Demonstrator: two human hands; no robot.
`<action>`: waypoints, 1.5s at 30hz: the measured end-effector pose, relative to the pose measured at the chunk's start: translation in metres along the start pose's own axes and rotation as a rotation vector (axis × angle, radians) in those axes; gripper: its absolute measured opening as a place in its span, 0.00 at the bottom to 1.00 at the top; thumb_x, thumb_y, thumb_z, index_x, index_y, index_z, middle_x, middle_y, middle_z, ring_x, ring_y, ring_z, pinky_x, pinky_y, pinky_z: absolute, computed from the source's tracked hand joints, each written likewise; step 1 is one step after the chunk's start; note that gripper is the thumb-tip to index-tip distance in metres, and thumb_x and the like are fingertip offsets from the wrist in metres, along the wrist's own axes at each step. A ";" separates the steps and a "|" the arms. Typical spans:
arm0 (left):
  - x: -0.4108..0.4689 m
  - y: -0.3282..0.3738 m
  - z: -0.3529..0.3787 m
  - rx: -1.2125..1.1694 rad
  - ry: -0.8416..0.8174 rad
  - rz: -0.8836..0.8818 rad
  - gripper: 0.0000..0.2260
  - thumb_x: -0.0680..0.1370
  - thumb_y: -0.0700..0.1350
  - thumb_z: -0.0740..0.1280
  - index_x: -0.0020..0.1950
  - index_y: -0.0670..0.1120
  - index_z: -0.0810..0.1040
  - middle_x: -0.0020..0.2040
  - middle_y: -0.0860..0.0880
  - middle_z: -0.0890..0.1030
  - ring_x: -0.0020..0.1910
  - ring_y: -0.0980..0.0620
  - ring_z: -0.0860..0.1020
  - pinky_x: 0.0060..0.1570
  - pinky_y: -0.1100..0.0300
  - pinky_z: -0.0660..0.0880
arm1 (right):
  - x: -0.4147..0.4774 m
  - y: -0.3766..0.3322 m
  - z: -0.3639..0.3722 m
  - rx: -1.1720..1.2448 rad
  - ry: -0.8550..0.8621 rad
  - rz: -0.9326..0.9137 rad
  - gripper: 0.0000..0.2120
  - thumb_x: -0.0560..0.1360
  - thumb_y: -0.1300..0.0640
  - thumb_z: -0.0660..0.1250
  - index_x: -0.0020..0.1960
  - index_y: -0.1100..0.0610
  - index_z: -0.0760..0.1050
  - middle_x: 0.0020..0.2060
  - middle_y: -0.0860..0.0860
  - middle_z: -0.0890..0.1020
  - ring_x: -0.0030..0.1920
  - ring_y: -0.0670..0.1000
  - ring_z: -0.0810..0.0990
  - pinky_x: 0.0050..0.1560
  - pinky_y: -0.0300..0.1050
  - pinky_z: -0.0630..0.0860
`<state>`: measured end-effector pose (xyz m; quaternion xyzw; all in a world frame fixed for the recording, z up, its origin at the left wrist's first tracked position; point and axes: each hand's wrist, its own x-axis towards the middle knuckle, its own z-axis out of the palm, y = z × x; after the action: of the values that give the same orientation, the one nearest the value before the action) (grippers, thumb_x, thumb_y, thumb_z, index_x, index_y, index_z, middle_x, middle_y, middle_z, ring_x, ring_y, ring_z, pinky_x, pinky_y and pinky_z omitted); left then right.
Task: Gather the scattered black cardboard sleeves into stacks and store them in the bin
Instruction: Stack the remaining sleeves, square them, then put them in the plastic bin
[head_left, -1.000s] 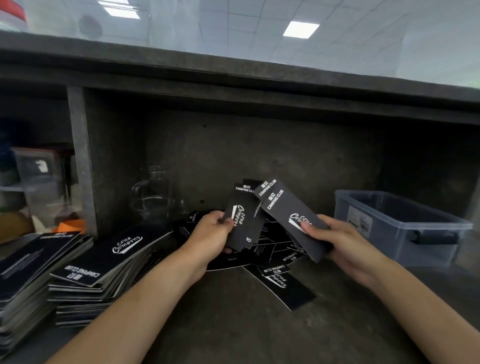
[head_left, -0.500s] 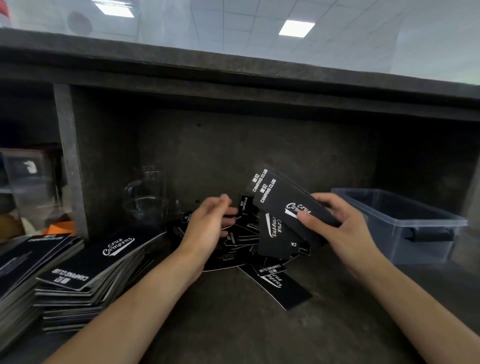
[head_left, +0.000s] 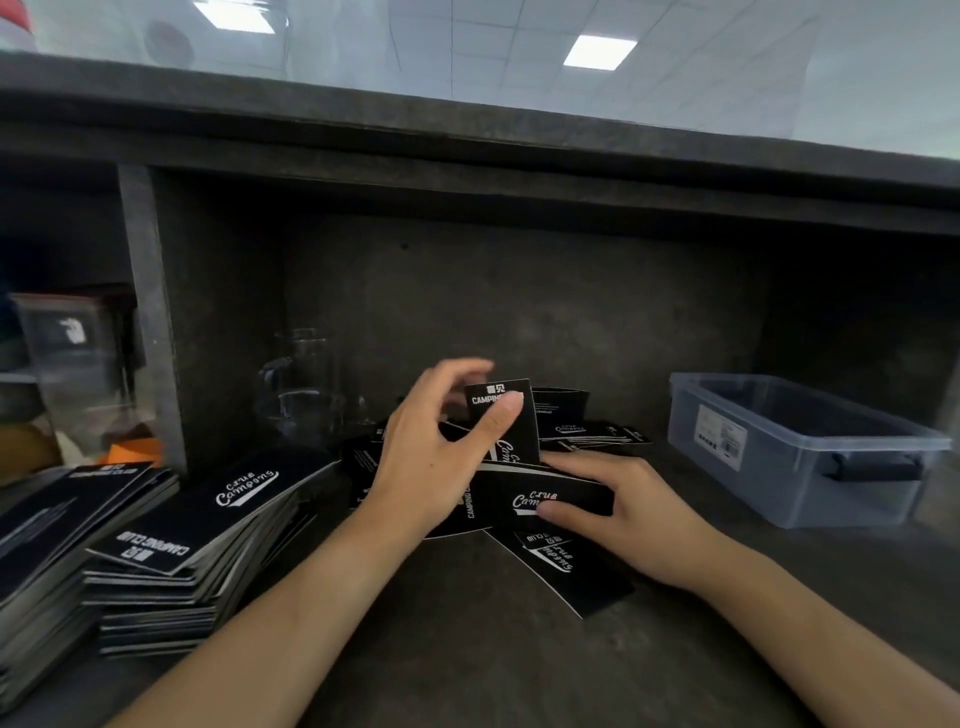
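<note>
Left hand (head_left: 431, 467): thumb and fingertips pinch one sleeve (head_left: 511, 431), a flat matte-black card with white print, held upright.
Right hand (head_left: 639, 514): fingers curl round a thin bundle (head_left: 550, 501) held level on the pile.
Scattered sleeves (head_left: 571, 566): curved black strips overlapping on the rough grey surface (head_left: 467, 649).
Stacks (head_left: 197, 535): layered, at the left.
Bin (head_left: 795, 457): translucent plastic, rectangular, at the right.
Change: the bundle was raised and tilted; now it sits low.

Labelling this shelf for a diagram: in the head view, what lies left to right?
Stacked sleeves, glass jug, left hand pinching a sleeve, right hand gripping a sleeve bundle, plastic bin.
</note>
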<state>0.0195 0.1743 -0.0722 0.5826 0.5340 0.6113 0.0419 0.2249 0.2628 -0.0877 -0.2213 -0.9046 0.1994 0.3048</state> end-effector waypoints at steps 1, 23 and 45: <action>0.001 0.002 -0.001 0.010 -0.034 0.075 0.17 0.77 0.60 0.69 0.65 0.60 0.79 0.57 0.59 0.81 0.58 0.62 0.79 0.61 0.63 0.75 | 0.001 0.000 0.002 -0.029 0.005 -0.009 0.24 0.77 0.48 0.73 0.72 0.44 0.75 0.63 0.37 0.81 0.64 0.34 0.77 0.67 0.35 0.73; -0.005 -0.011 0.020 -0.080 -0.260 -0.468 0.15 0.87 0.46 0.56 0.56 0.51 0.83 0.54 0.52 0.85 0.56 0.56 0.82 0.64 0.54 0.76 | 0.001 0.011 -0.006 -0.028 0.021 0.132 0.21 0.69 0.45 0.80 0.60 0.43 0.78 0.53 0.40 0.82 0.53 0.37 0.81 0.54 0.34 0.78; 0.008 -0.056 -0.002 0.709 -0.575 -0.192 0.44 0.69 0.79 0.58 0.80 0.59 0.62 0.80 0.53 0.63 0.79 0.51 0.60 0.78 0.45 0.58 | -0.002 0.037 -0.033 0.139 0.149 0.423 0.07 0.71 0.53 0.79 0.47 0.50 0.84 0.45 0.48 0.86 0.48 0.48 0.84 0.50 0.43 0.78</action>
<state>-0.0166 0.2027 -0.1059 0.6547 0.7282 0.1982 0.0426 0.2572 0.2995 -0.0824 -0.3986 -0.7971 0.3040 0.3366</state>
